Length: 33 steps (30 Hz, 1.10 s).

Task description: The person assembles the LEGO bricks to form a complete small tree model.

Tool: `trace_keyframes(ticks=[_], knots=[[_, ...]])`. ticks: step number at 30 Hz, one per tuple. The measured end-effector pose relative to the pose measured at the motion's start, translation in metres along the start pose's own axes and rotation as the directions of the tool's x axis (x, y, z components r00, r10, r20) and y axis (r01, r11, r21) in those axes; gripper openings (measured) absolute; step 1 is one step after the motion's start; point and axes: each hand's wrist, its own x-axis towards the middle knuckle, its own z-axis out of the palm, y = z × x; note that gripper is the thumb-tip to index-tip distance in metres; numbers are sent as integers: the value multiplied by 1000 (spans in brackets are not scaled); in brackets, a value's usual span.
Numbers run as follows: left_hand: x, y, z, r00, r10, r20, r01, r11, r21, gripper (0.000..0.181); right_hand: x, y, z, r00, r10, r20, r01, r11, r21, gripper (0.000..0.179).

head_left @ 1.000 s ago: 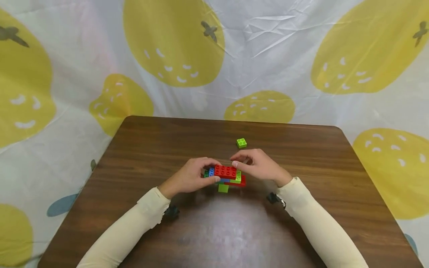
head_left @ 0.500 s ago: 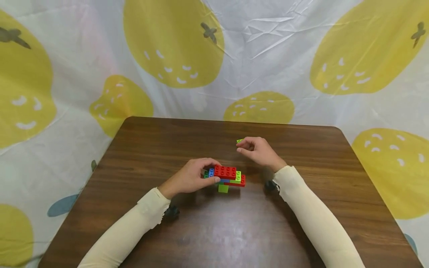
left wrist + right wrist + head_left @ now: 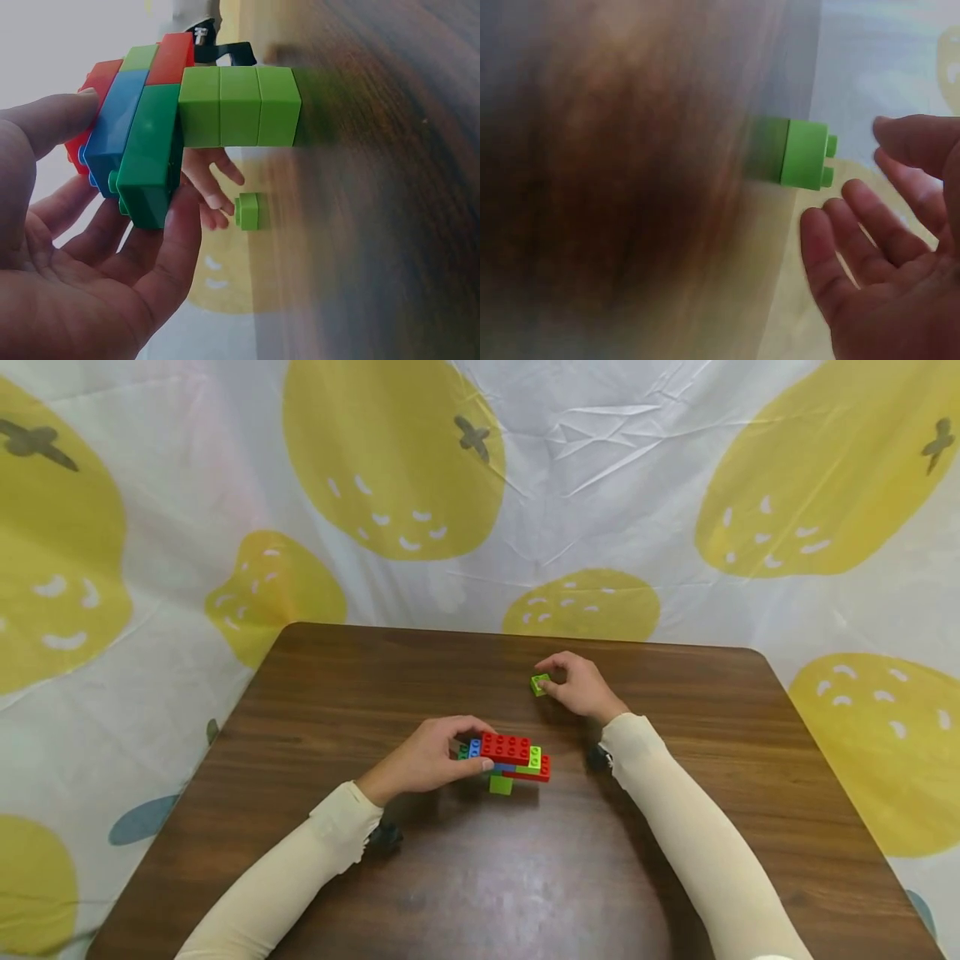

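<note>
My left hand (image 3: 431, 756) holds a stack of toy building bricks near the middle of the table, thumb on one side and fingers curled round the other. On top lies a red brick (image 3: 505, 747). The left wrist view shows a blue brick (image 3: 120, 112) and a dark green brick (image 3: 154, 150) in the layers below, above a column of light green bricks (image 3: 240, 106). Farther back, my right hand (image 3: 587, 689) hovers at a loose light green brick (image 3: 804, 154). Its thumb and fingers are spread, apart from the brick in the right wrist view.
The brown wooden table (image 3: 360, 685) has rounded far corners. Behind it hangs a white curtain (image 3: 420, 585) printed with yellow fruit. Dark camera mounts, such as the left one (image 3: 385, 837), sit under both wrists.
My right hand has left the stack's right side and travelled away from me to the loose light green brick. The left hand keeps its hold, and the stack stays in place.
</note>
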Motion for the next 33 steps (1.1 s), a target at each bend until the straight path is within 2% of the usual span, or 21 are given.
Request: trace_keyframes(ticks=[6, 11, 19, 25, 33], knots=[[0, 0, 1, 1000, -3, 3, 4, 1000, -13, 43, 4, 4, 0, 992, 48, 113, -39, 996, -82, 44], [0, -2, 3, 1000, -6, 5, 6, 1000, -18, 43, 4, 2, -1, 981, 87, 173, -66, 990, -123, 43], [0, -3, 2, 1000, 2, 0, -2, 1000, -26, 42, 3, -2, -3, 985, 77, 154, -57, 990, -129, 41], [1, -2, 0, 1000, -4, -2, 3, 1000, -20, 42, -3, -13, -6, 990, 59, 129, -49, 996, -79, 41], [0, -6, -1, 1000, -5, -17, 3, 998, -71, 42, -20, -36, -11, 994, 22, 104, -22, 1000, 2, 41]])
